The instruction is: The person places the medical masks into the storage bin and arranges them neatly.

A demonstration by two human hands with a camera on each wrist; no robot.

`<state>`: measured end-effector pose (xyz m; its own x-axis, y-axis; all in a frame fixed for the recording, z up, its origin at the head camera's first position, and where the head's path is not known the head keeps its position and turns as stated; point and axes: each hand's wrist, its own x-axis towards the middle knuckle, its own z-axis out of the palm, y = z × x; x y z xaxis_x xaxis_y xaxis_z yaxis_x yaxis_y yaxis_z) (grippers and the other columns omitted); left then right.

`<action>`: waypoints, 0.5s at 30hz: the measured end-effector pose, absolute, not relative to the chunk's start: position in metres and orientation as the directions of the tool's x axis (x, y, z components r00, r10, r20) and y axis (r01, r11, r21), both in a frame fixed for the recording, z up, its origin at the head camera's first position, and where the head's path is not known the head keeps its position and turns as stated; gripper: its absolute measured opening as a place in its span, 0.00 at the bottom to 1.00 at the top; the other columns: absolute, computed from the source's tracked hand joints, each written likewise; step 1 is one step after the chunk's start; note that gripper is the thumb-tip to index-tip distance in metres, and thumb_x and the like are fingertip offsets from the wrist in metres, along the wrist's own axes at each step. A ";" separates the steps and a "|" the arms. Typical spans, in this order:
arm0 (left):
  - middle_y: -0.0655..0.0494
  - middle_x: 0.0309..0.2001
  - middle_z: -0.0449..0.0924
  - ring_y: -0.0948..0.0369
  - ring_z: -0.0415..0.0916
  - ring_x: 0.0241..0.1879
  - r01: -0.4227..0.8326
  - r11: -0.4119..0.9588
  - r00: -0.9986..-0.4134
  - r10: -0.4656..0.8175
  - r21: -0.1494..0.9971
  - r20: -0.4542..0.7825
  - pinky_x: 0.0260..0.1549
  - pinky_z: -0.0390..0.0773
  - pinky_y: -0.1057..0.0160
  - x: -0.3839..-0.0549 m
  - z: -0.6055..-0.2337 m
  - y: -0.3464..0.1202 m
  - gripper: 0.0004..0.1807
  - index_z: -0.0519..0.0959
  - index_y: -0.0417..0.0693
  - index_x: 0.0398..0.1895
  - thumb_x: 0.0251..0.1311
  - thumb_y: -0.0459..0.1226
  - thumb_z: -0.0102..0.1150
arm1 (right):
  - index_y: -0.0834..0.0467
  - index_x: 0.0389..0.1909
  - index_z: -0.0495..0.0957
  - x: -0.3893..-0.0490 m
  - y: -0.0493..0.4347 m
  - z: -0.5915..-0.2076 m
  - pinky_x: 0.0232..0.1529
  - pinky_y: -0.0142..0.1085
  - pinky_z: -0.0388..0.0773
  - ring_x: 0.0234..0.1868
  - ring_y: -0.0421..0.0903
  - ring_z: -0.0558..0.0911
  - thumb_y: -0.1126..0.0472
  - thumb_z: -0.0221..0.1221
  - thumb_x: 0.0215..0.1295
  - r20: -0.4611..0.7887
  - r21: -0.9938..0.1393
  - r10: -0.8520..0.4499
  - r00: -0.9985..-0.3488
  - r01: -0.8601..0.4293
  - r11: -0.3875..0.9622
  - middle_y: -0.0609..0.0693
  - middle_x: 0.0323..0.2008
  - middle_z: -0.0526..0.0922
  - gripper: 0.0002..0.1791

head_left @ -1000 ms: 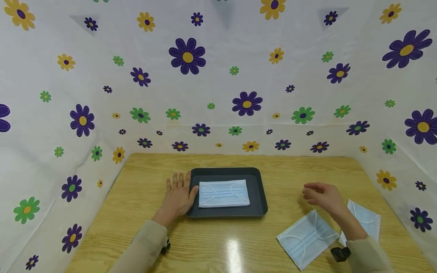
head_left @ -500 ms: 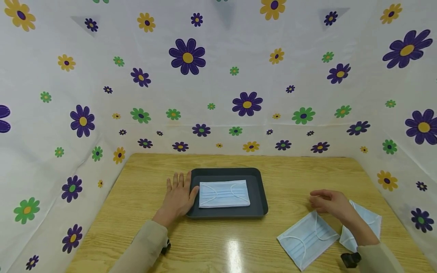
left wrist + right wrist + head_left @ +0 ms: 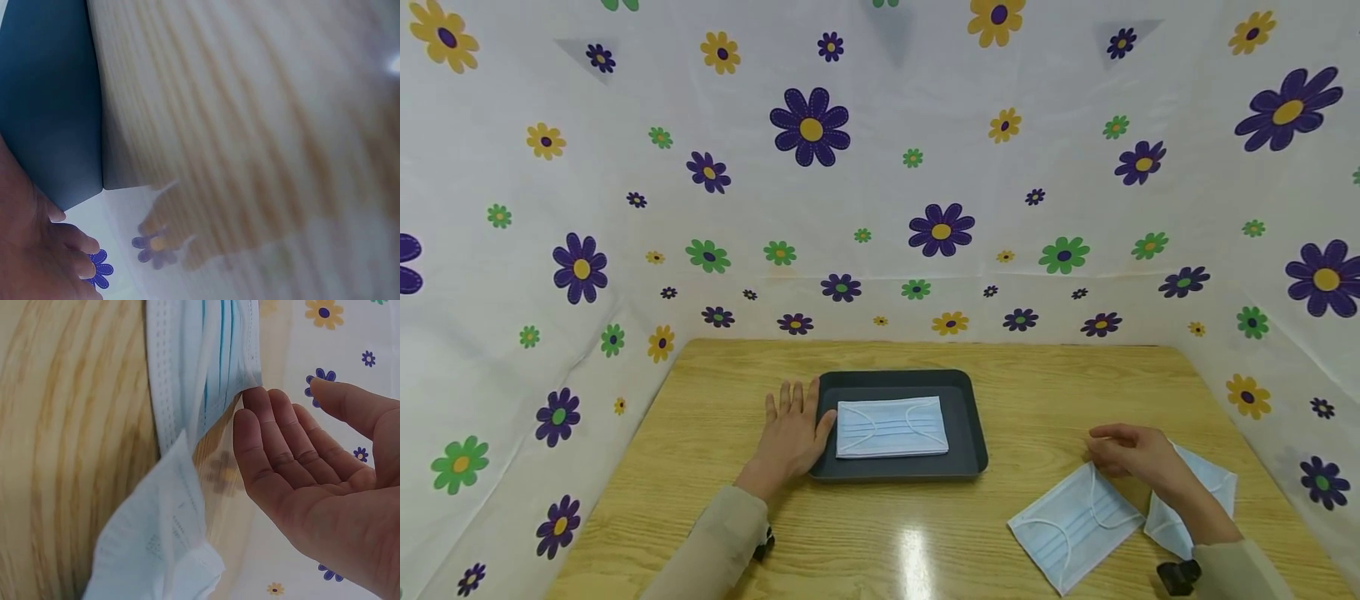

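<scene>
My left hand lies with straight, spread fingers along the left side of a dark grey tray, thumb over its rim. In the left wrist view the tray's wall stands beside the hand. A small stack of light blue face masks rests inside the tray. My right hand holds nothing; its fingertips are right at the far corner of a loose face mask. The right wrist view has its fingers loosely bent, thumb apart, beside that mask.
A second loose mask lies at the right, partly hidden under the right forearm. The wooden table is bounded by a flower-patterned cloth at the back and both sides. Each wrist wears a small black camera.
My right hand has moved right and a little toward me, coming down near the loose mask's far corner. The left hand, tray and masks have stayed in place.
</scene>
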<state>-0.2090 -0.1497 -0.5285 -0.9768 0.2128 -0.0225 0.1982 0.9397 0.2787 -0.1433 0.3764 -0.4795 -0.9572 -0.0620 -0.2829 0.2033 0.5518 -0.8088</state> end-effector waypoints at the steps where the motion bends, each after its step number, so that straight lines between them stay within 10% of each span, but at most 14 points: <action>1: 0.30 0.83 0.48 0.34 0.39 0.84 0.198 0.940 -0.977 0.212 0.279 -0.023 0.79 0.37 0.29 -0.209 -0.529 -0.150 0.42 0.44 0.43 0.87 0.83 0.60 0.31 | 0.79 0.67 0.70 -0.143 0.377 -0.480 0.43 0.36 0.88 0.42 0.41 0.90 0.58 0.59 0.79 -0.286 -0.808 -0.065 -0.956 0.205 0.552 0.66 0.51 0.89 0.29; 15: 0.29 0.82 0.49 0.33 0.41 0.84 0.201 0.939 -0.977 0.213 0.278 -0.014 0.79 0.38 0.29 -0.208 -0.528 -0.151 0.42 0.46 0.42 0.87 0.83 0.59 0.32 | 0.79 0.67 0.69 -0.144 0.382 -0.486 0.43 0.35 0.88 0.42 0.34 0.87 0.66 0.65 0.72 -0.318 -0.831 -0.087 -0.944 0.233 0.505 0.65 0.53 0.88 0.30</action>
